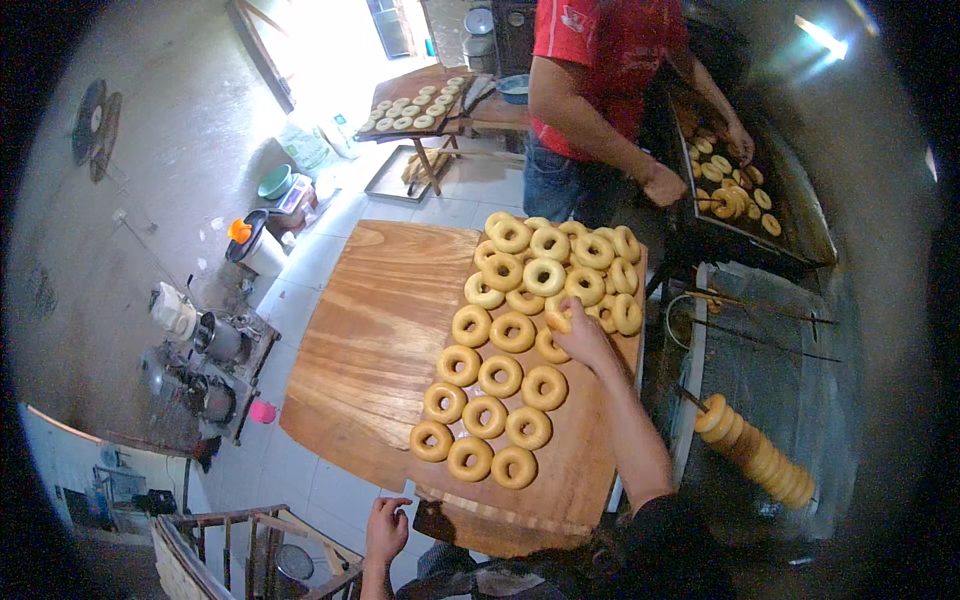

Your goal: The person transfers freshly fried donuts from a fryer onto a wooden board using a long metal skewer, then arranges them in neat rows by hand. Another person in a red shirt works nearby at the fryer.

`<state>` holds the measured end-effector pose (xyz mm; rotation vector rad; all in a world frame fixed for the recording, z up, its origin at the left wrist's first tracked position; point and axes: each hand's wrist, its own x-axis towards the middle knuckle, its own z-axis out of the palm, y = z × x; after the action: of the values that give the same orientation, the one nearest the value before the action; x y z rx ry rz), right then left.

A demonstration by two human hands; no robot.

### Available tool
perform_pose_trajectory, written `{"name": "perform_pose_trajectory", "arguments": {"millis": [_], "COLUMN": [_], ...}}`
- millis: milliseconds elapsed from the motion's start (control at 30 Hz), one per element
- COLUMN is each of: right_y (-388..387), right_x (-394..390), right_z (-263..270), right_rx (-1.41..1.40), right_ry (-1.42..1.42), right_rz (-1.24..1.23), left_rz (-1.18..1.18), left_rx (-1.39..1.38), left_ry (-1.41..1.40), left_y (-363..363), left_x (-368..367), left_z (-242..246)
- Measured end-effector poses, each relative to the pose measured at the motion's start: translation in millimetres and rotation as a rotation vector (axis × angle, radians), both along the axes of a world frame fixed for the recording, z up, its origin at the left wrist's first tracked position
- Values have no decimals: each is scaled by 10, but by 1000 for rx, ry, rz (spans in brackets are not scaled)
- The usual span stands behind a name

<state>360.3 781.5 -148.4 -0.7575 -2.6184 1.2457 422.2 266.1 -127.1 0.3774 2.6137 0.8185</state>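
Observation:
Many ring-shaped breads (512, 332) cover the right half of a wooden table (375, 337); the front ones lie in rows, while those at the back are piled. My right hand (581, 330) reaches over the table's right side, its fingers closed on one bread ring (558, 321) among the others. My left hand (388, 527) is off the table's near left corner, fingers slightly bent, with nothing visible in it. Right of the table, a stack of rings (757, 454) is threaded on a rod over a metal tray.
A co-worker in a red shirt (600, 90) stands beyond the table, hands over a vat (795, 247) with floating rings. Long sticks (765, 307) lie across the metal tray. A smaller table (427, 71) with pale rings stands behind; a wooden rack (255, 517) stands near left.

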Motion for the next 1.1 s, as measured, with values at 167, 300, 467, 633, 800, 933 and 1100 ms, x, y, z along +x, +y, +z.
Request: {"name": "perform_pose_trajectory", "arguments": {"millis": [167,300,467,633,800,933,1100], "right_y": [-85,-251,-374,-762,-649,-476,-343], "right_x": [-513,-883,-1014,-505,-745,-1051,-988], "right_z": [156,110,-524,-512,-237,-433,-706], "right_rx": [88,231,822,616,188,71,246], "right_ry": [-4,22,209,268,-42,3,190], "right_rz": [135,266,387,91,-187,-192,-233], "left_rz": [12,86,95,55,7,-8,-31], "left_rx": [-60,-98,-172,-120,-84,-47,-119], "left_ry": [70,32,-1,172,22,13,-54], "left_y": [-158,-401,-556,-702,-681,-569,-516], "left_x": [59,230,377,678,648,474,391], "left_z": [29,2,39,106,66,96,115]}}
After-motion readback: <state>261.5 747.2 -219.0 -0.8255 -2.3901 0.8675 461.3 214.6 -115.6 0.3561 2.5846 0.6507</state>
